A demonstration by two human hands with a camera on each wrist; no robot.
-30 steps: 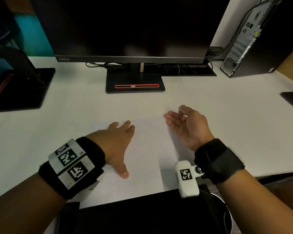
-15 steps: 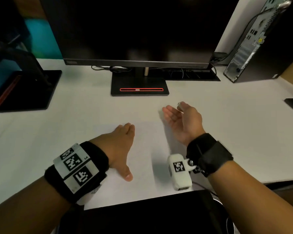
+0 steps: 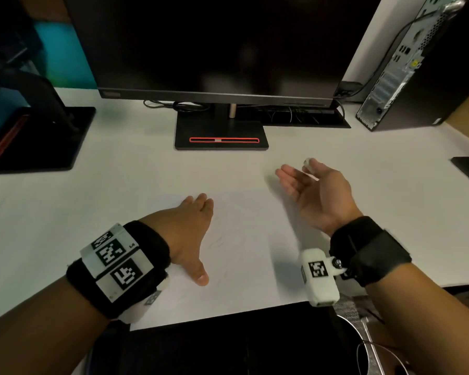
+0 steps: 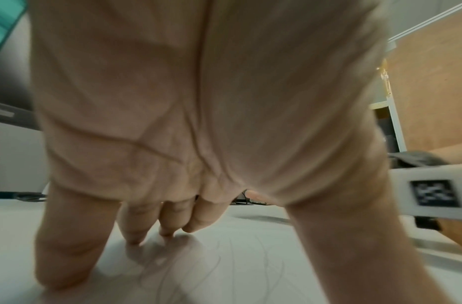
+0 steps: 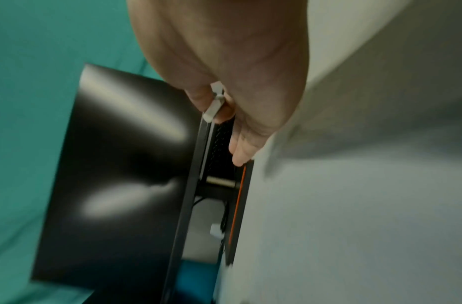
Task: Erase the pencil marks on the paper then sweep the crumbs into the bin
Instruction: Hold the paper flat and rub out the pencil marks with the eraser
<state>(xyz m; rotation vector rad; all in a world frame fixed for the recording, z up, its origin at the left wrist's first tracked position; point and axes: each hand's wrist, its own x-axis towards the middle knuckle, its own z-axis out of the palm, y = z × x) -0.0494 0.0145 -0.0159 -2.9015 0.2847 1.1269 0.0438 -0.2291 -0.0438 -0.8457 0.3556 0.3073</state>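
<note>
A white sheet of paper (image 3: 244, 255) lies on the white desk (image 3: 119, 185), with faint pencil marks (image 3: 225, 242) that also show in the left wrist view as pencil marks (image 4: 172, 267). My left hand (image 3: 198, 236) presses flat on the sheet's left part, fingers straight; it fills the wrist view as left hand (image 4: 172, 123). My right hand (image 3: 298, 182) stands on edge just beyond the sheet's far right corner, palm facing left and fingers straight. Its thumb and forefinger pinch a small white eraser (image 3: 307, 162), seen closer as eraser (image 5: 214, 102). Crumbs are too small to make out.
A black monitor stand (image 3: 221, 131) and a dark screen (image 3: 214, 44) are behind the paper. A computer tower (image 3: 417, 71) stands at the back right, another dark stand (image 3: 38, 136) at left. A metal-rimmed bin (image 3: 363, 324) sits below the desk's near edge at right.
My right hand, holding the eraser, has drifted a little farther from me and to the right, off the sheet. The left hand has stayed flat on the paper.
</note>
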